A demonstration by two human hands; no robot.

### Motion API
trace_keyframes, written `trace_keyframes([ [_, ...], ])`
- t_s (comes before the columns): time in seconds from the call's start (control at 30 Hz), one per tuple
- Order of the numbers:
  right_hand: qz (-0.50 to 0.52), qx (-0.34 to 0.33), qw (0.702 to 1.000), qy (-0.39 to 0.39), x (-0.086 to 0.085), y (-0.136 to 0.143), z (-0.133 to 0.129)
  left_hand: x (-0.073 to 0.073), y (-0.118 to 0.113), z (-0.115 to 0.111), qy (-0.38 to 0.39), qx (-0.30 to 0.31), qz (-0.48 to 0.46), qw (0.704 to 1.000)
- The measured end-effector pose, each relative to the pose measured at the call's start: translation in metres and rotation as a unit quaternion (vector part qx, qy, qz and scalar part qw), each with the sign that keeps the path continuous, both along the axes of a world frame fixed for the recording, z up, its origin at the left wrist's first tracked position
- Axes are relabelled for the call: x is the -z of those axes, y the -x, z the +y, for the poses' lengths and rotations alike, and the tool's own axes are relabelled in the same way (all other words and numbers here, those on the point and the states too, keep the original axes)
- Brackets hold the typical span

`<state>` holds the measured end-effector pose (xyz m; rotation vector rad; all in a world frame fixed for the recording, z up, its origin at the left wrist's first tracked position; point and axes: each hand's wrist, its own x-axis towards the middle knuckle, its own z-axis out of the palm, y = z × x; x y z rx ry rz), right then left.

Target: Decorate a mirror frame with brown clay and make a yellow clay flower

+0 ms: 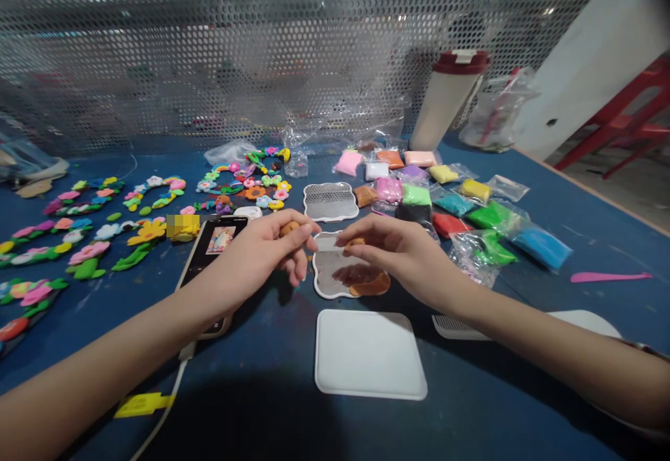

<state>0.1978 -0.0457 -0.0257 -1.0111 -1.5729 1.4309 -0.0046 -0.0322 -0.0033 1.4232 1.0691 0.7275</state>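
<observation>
My left hand (277, 241) pinches a lump of brown clay (289, 228) between thumb and fingers, left of the wavy-edged mirror. A smaller piece of brown clay (356, 242) is held between the thumb and fingertips of my right hand (392, 248), above the mirror's right side. The white-rimmed mirror (327, 278) lies flat on the table, and a flattened brown clay shape (370, 284) covers its lower right edge. Behind it rests a second wavy mirror (331, 203). A white rounded rectangular plate (370, 354) lies nearer to me.
Bags of coloured clay (416, 194) spread behind my right hand, near a tall cup (444, 102). Flower-shaped clay pieces (148, 231) cover the left side. A phone (209, 266) with a cable lies under my left forearm; a white comb (463, 327) is beneath my right forearm.
</observation>
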Motion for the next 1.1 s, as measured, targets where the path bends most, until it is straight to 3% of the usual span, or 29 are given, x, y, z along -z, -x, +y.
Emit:
trace_keyframes([
  [0.2,0.008,-0.042,0.998,0.049,0.0006,0.0038,-0.0042,-0.0028,-0.0012,-0.0037,-0.010,0.002,0.010,1.000],
  [0.33,0.048,-0.012,0.998,0.047,0.0030,0.0043,-0.0065,0.0004,0.0011,-0.0007,-0.006,0.018,0.006,1.000],
  [0.5,0.081,0.024,0.996,0.027,0.0077,0.0045,-0.0052,-0.0015,0.0013,-0.0030,-0.050,0.041,0.088,0.994],
  [0.67,-0.036,0.099,0.994,-0.037,0.0083,0.0060,-0.0070,-0.0033,-0.0017,-0.0057,-0.071,0.045,0.126,0.988],
  [0.77,-0.095,0.097,0.988,-0.079,0.0072,0.0045,-0.0083,-0.0024,-0.0015,-0.0043,-0.080,0.043,0.144,0.985],
  [0.97,-0.060,0.054,0.991,-0.103,0.0084,0.0016,-0.0071,-0.0011,0.0003,-0.0041,-0.081,0.039,0.151,0.984],
  [1.1,-0.103,0.075,0.983,-0.129,0.0083,0.0025,-0.0063,-0.0015,-0.0003,-0.0046,-0.077,0.046,0.150,0.985],
])
